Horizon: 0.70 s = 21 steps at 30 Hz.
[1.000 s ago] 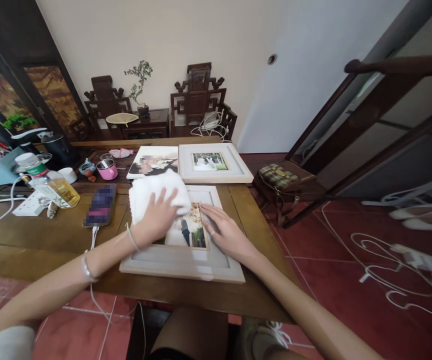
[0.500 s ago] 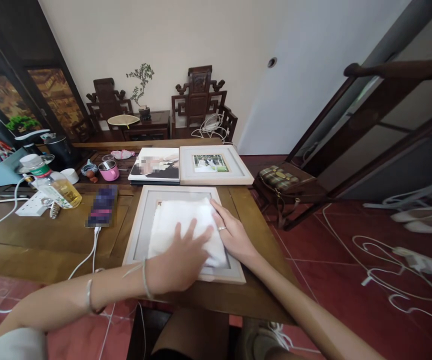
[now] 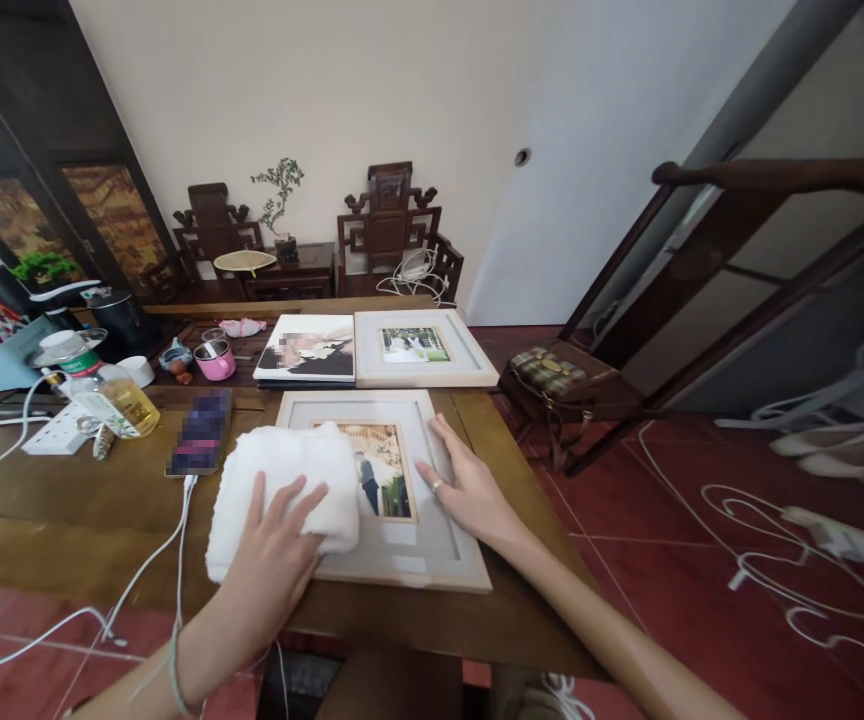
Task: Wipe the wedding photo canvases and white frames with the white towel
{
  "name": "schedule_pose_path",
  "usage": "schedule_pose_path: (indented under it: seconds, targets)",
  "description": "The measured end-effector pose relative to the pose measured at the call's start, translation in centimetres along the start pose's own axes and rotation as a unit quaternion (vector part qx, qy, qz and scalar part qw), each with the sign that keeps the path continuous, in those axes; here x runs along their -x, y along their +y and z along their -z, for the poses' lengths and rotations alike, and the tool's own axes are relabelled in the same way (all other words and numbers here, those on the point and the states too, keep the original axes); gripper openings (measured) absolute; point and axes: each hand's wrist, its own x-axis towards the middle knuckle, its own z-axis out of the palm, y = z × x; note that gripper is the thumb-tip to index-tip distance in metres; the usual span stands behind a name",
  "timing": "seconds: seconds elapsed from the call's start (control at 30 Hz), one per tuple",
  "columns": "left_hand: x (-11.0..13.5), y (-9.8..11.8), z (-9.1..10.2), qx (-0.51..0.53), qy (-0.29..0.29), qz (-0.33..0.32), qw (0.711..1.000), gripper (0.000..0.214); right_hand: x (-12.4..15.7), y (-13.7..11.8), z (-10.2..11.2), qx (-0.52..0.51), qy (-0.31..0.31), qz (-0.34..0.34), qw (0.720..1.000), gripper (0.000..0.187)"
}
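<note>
A light wooden picture frame (image 3: 394, 578) lies flat on the table in front of me, a photo of a figure in dark clothes behind its glass. Over its left side, and past its edge onto the table, spreads a folded white fluffy cloth (image 3: 282, 460). My left hand (image 3: 274, 550) rests flat on the cloth, fingers spread and pressing down. At the frame's right edge my right hand (image 3: 466, 480), with a ring on it, holds the frame, thumb over the glass side and fingers along the outer edge.
Behind lie a second framed photo (image 3: 424, 375) and a photo book (image 3: 304, 350). To the left are a phone (image 3: 199, 430) on a white cable, a bottle (image 3: 113, 390), a power strip (image 3: 61, 430) and a pink cup (image 3: 214, 362). A chair with a plaid bag (image 3: 548, 372) stands right.
My left hand has slid the cloth left across the frame, uncovering the photo. My right hand stays at the right edge, its thumb now over the glass side. The view has tilted slightly.
</note>
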Motion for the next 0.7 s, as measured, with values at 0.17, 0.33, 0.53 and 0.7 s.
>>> schedule_pose_path:
  seconds: [0.17, 0.33, 0.53, 0.7]
  targets:
    - [0.4, 0.4, -0.8, 0.025, 0.019, 0.001, 1.000, 0.016, 3.0, -1.8, 1.1, -0.204, -0.023, -0.142, 0.968, 0.084]
    - [0.4, 0.5, -1.3, 0.032, 0.026, 0.016, 0.999, 0.014, 6.3, -5.4, 2.7, -0.376, -0.149, -0.335, 0.851, 0.086]
    - [0.5, -1.4, -0.9, 0.033, 0.061, 0.011, 0.998, 0.028, 7.1, -5.5, 3.4, -0.453, -0.111, -0.362, 0.807, 0.083]
    - [0.5, -3.3, 0.5, 0.012, 0.016, 0.028, 0.999, 0.029, 8.7, -4.5, 6.7, -0.420, -0.048, -0.384, 0.821, 0.075]
